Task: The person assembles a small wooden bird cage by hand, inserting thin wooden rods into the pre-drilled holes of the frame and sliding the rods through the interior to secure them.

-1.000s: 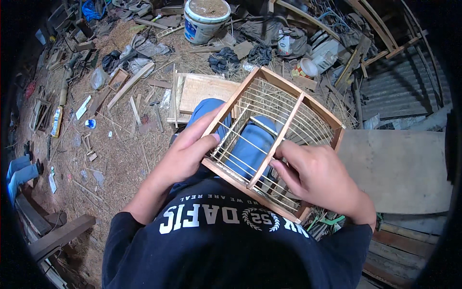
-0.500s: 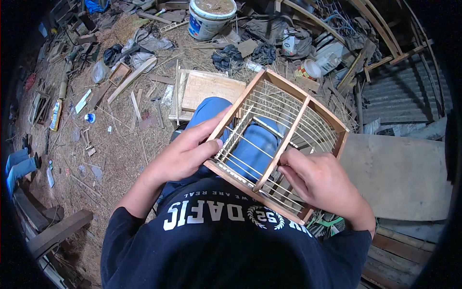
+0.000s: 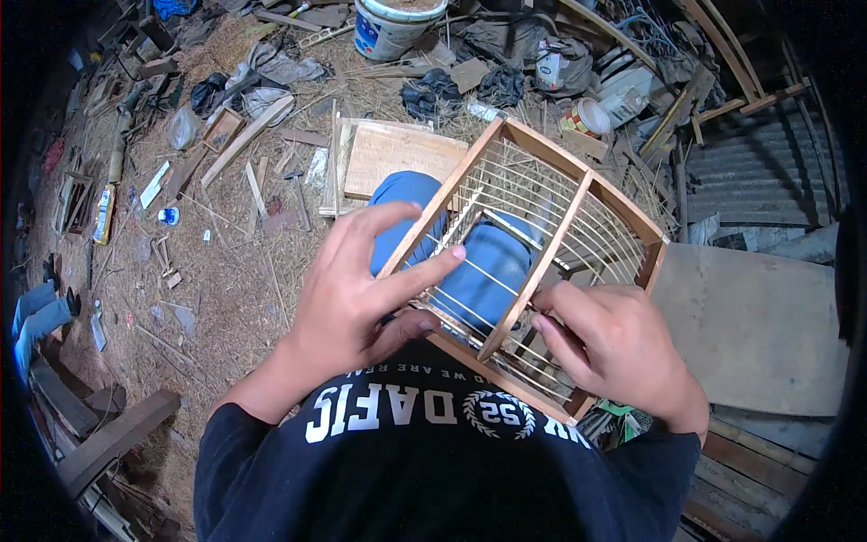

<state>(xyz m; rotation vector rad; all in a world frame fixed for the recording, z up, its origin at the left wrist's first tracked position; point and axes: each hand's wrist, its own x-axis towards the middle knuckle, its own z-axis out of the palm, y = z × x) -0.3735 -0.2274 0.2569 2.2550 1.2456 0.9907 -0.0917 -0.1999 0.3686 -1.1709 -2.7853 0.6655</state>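
Apparently, cage (image 3: 549,246) slants across legs (image 3: 402,190), likely propped there so knees bear weight and fingers stay free. Left hand (image 3: 361,280) released, fingers spread, forefinger reaching over cage's left edge. Right hand (image 3: 610,334) comes in from right, thumb and forefinger curled to slat (image 3: 568,215); whether grip clasps it, cannot tell.

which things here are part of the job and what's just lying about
In use:
- barred wooden cage, over the lap
- left hand, spread at the cage's left side
- right hand, at the cage's middle

Apparently just lying about:
- white-and-blue bucket
- clear plastic bag
- black plastic bag
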